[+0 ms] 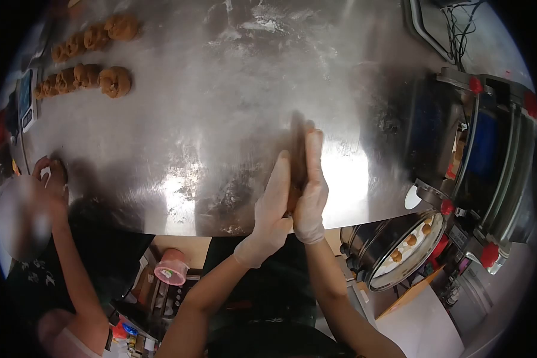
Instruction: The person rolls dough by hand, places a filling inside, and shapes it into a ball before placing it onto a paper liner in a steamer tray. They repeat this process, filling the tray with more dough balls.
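The left hand [273, 203] and the right hand [311, 185], both in thin gloves, are pressed flat together, palm to palm. A long brown strip of dough [298, 156] is squeezed between them, over the near middle of the shiny tabletop [221, 107]. A round steamer pot [394, 250] with small buns is seen on the right. Twisted dough pieces [89, 59] are laid in two rows far left. Another person's hand [48, 179] is placed on dough at the left edge.

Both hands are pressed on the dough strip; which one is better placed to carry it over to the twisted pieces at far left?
Probably the left hand: it lies on the side of the dough strip facing the twisted pieces. The right hand would have to cross over.
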`<control>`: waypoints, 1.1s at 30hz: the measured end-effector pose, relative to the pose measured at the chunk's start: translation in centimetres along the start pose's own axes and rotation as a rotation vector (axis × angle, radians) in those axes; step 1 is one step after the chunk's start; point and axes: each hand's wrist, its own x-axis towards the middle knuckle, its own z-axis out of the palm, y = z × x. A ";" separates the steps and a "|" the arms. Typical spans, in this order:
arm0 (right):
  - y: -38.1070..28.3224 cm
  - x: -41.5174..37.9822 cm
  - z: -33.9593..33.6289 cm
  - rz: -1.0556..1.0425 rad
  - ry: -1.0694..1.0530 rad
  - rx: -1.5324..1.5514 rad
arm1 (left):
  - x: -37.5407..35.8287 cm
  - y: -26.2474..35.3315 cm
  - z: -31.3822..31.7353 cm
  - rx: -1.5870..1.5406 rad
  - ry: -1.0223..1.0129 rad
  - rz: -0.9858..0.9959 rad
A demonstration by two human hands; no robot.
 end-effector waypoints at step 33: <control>-1.7 -0.9 -0.5 0.093 0.241 0.000 | 0.0 0.1 -1.4 0.072 0.168 0.230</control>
